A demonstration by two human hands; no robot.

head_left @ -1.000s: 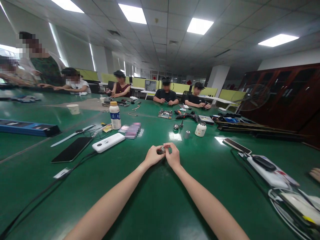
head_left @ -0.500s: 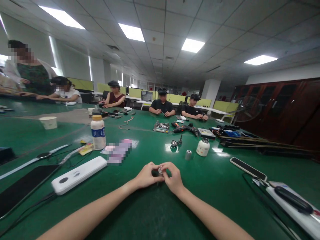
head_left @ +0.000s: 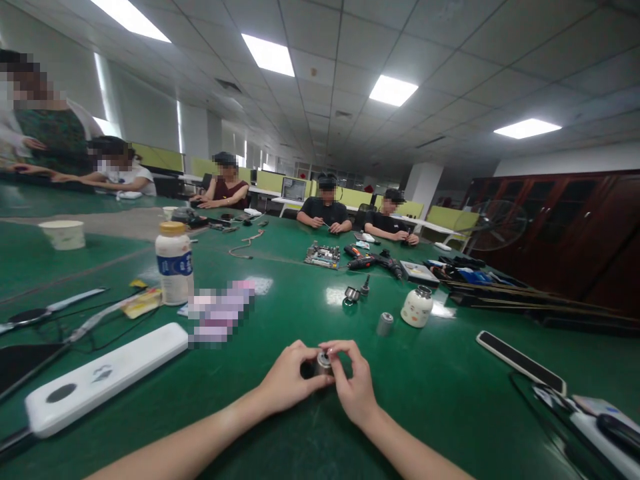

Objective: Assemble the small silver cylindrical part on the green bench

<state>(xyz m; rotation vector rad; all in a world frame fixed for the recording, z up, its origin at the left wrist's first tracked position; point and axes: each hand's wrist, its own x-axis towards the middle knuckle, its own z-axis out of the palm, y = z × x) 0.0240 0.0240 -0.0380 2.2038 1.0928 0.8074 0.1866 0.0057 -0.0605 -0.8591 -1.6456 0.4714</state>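
My left hand (head_left: 289,381) and my right hand (head_left: 354,385) meet over the green table (head_left: 440,400), low in the middle of the view. Together they pinch a small silver metal cylinder (head_left: 323,363), fingers curled round it from both sides. Just beyond them stand a short grey metal cylinder (head_left: 385,324) and a small white jar (head_left: 417,307) with a metal rim. Farther back lie a small silver fitting (head_left: 352,295) and a dark bit (head_left: 365,287).
A white flat device (head_left: 103,379) lies at the left, with a white bottle (head_left: 174,263), cables and a paper cup (head_left: 63,234) behind it. A phone (head_left: 521,362) lies at the right. A circuit board (head_left: 323,255) and tools (head_left: 376,261) sit mid-table. Several people sit along the far side.
The view has moved closer and lower over the table. My hands keep hold of the small metal cylinder, with fingers shifted slightly around it.
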